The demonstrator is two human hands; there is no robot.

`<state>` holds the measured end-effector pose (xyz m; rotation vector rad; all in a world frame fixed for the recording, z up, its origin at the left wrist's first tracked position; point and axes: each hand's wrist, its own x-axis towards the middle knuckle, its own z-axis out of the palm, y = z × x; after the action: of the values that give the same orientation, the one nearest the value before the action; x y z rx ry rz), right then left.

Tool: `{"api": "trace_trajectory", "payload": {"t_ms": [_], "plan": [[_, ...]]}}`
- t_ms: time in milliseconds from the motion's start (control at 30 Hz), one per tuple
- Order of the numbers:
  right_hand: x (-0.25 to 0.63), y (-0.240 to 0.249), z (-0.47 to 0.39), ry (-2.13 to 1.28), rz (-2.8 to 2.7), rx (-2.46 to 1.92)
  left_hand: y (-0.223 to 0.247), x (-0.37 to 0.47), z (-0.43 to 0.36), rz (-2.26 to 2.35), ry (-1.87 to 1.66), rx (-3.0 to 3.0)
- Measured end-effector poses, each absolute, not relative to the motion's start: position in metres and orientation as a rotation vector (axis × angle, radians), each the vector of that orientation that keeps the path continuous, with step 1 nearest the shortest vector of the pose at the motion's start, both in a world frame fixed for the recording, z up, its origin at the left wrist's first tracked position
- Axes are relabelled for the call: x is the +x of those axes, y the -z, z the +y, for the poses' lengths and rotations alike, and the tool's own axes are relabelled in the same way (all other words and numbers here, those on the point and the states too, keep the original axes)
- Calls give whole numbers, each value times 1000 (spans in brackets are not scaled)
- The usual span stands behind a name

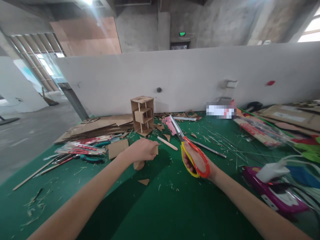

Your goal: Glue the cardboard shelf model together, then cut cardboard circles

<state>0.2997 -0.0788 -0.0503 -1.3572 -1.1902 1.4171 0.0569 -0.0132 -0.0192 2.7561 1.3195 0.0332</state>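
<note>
My left hand is closed on a small cardboard piece, most of it hidden behind the fingers. Under that hand a round tan object shows in part; its kind I cannot make out. My right hand grips scissors with red and yellow handles, the blades pointing up and away from me. Beyond both hands stands a small open-fronted cardboard shelf with thin wooden posts. A flat cardboard rectangle lies left of my left hand, and a triangular scrap lies nearer to me.
On the left of the green table are stacked cardboard, plastic-wrapped sticks and pliers. A wooden stick and a metal strip lie ahead. A purple power strip with cables sits right, before a white partition.
</note>
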Motion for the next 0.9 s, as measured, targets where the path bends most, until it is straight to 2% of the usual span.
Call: {"api": "trace_trajectory", "payload": {"t_ms": [133,233,267,367,633,900], "plan": [[300,50,-79,-1397,-1183,-1344,14,63,-14,1114,-564,2223],[298,49,-81,-1387,-1217,-1330,13,77,-24,915,-1026,1456],[297,49,-82,-1392,-1231,-1320,12,82,-31,839,-1058,1221],[291,51,-84,-1384,-1286,-1281,14,97,-58,712,-972,911],[282,50,-92,-1359,-1317,-1108,34,110,-86,671,-891,751],[277,42,-95,-1109,-1484,-1388,44,120,-88,715,-851,823]]}}
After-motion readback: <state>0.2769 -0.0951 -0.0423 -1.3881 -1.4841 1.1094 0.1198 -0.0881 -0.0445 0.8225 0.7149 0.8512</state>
